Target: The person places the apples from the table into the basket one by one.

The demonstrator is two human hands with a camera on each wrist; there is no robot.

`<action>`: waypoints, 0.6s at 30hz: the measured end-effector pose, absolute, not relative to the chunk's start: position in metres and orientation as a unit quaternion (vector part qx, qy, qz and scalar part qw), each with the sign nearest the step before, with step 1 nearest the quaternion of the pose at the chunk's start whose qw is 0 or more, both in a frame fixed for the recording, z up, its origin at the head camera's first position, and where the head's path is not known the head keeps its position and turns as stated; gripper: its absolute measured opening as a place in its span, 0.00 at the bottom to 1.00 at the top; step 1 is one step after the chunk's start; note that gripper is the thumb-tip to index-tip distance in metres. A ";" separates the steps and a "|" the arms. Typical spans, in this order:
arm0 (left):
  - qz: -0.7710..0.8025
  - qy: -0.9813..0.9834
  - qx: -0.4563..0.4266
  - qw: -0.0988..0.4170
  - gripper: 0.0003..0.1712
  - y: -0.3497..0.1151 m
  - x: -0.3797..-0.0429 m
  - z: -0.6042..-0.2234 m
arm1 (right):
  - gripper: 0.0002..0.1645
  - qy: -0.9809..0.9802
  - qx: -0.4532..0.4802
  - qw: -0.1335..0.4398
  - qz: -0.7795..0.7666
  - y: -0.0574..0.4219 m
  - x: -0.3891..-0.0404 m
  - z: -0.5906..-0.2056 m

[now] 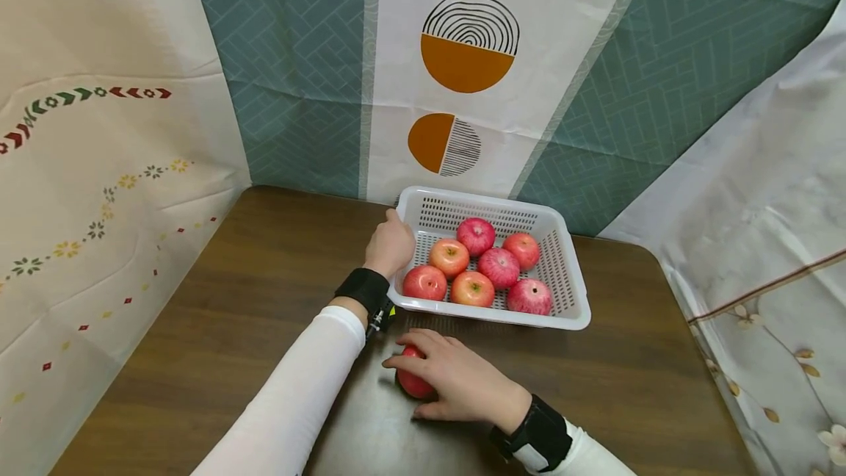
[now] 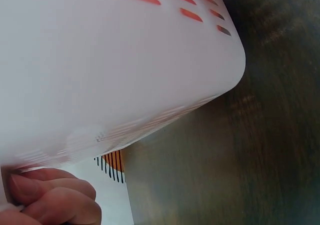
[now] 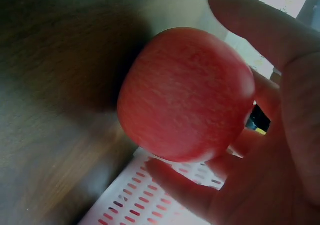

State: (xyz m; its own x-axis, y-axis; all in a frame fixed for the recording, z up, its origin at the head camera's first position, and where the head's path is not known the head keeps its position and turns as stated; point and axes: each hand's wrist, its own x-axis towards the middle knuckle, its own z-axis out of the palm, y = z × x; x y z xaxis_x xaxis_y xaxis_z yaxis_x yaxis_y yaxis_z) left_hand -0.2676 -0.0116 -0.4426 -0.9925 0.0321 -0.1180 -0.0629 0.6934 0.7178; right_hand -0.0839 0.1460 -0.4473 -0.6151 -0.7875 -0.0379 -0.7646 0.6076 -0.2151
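My left hand (image 1: 391, 244) grips the left rim of a white perforated plastic basket (image 1: 489, 316). In the left wrist view its curled fingers (image 2: 62, 200) show at the lower left, against the basket's wall (image 2: 125, 60). A red apple (image 1: 415, 384) rests on the table in front of the basket. Over it is my right hand (image 1: 456, 380), fingers spread around the far side and thumb on the near side. The right wrist view shows the apple (image 3: 185, 95) between the spread fingers, with the thumb (image 3: 250, 17) standing off its skin.
Several red and yellowish apples (image 1: 472, 289) lie inside the basket. The brown wooden table (image 1: 218, 314) stretches to both sides. Behind it hangs a patterned green and white cloth (image 1: 304, 94), and pale cloths (image 1: 760, 204) border the left and right.
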 end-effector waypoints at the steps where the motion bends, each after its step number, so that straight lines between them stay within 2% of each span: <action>1: 0.390 0.919 -0.009 0.059 0.25 -0.012 -0.268 -0.442 | 0.48 0.896 -0.430 0.066 -0.091 0.145 -0.085 -0.448; 6: 0.391 0.918 -0.013 0.060 0.25 -0.012 -0.268 -0.441 | 0.48 0.905 -0.404 0.087 -0.099 0.141 -0.090 -0.449; 11: 0.396 0.916 -0.007 0.068 0.26 -0.010 -0.266 -0.441 | 0.43 0.911 -0.378 0.123 -0.112 0.141 -0.092 -0.451; 18: 0.383 0.922 -0.011 0.055 0.25 -0.011 -0.268 -0.442 | 0.42 0.909 -0.374 0.135 -0.123 0.138 -0.095 -0.451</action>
State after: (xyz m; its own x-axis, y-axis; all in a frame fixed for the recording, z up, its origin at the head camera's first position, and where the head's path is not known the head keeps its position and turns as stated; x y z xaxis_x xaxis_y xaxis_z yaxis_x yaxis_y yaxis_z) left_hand -0.2676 -0.0107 -0.4419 -0.9936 0.0218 -0.1108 -0.0631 0.7060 0.7054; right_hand -0.0952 0.1377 -0.4507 -0.6840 -0.7128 -0.1548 -0.6464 0.6907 -0.3243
